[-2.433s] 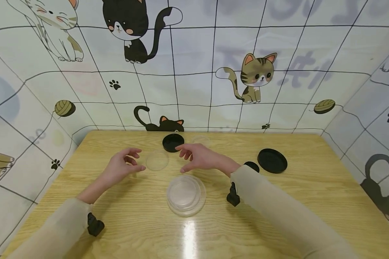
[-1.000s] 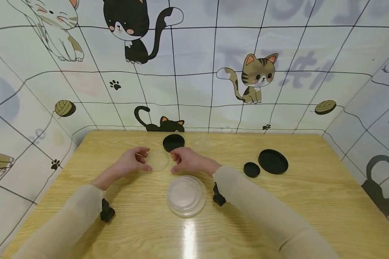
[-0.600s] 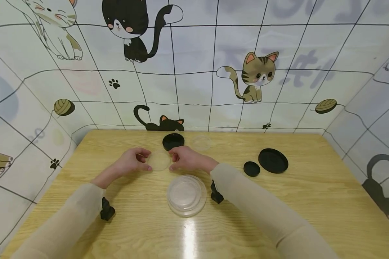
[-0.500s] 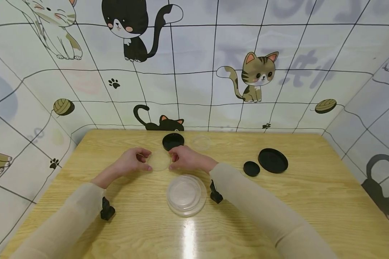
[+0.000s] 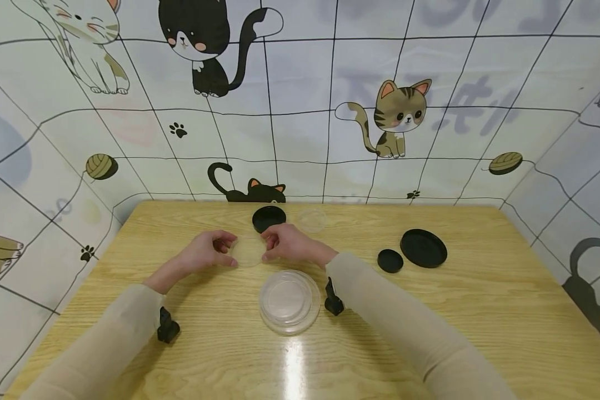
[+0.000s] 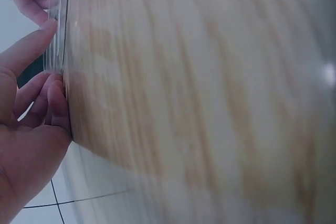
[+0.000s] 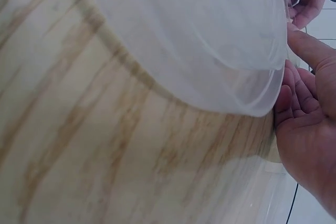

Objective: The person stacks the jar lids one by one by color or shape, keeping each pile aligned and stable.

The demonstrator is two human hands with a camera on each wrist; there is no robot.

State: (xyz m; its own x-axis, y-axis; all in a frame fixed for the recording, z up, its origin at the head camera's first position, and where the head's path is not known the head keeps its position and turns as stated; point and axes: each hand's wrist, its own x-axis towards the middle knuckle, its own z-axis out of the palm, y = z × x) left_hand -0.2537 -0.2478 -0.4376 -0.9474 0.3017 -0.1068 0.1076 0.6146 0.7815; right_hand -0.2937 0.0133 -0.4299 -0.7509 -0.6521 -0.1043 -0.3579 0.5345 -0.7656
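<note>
Between my two hands is a clear, shallow round plastic dish (image 5: 248, 251), seen faintly against the wood. My left hand (image 5: 205, 254) pinches its left edge between thumb and fingers. On the opposite edge, my right hand (image 5: 291, 244) grips it the same way. In the left wrist view the dish's ridged side (image 6: 58, 51) shows edge-on, with the left thumb and fingers on it. Nearer to me lies a stack of clear round dishes (image 5: 289, 303), the smaller on the larger; the right wrist view shows this stack (image 7: 226, 82) close up beside the right hand.
A black round dish (image 5: 268, 216) sits just behind the right fingertips, beside another clear disc (image 5: 312, 220). To the right lie a small black disc (image 5: 390, 261) and a larger black round dish (image 5: 423, 248). A cat-patterned wall cloth (image 5: 305, 139) borders the wooden table (image 5: 480, 311).
Both hands have come in from either side toward the clear dish and now hold its edges. Over the last second the dish shifts only slightly. The stack and black pieces stay put.
</note>
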